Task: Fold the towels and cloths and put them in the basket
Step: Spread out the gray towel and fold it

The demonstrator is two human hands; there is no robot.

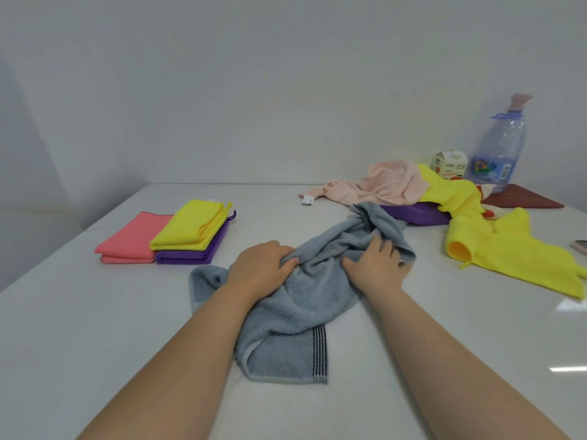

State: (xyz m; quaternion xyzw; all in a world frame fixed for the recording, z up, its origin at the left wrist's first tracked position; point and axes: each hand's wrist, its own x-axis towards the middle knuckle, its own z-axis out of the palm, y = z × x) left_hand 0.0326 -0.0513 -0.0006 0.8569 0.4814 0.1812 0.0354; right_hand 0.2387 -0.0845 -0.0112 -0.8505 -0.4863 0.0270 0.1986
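Observation:
A crumpled grey towel [295, 315] with dark stripes lies in the middle of the white table [95, 328]. My left hand [262, 268] grips a bunched fold of it. My right hand [376, 265] lies on the towel with fingers curled into the cloth. At the left sit folded cloths: a pink one [130, 241], with a yellow one [192, 225] on top of a purple one [190, 254]. At the right lies an unfolded heap: a pale pink towel [381, 184], a purple cloth [416, 212] and yellow cloths [514, 258]. No basket is in view.
Behind the heap stand a small carton [449, 163] and a large clear plastic bottle [498, 144]. A dark red flat piece [521, 198] lies at the far right. A phone's edge [579, 246] shows at the right border. White walls bound the table.

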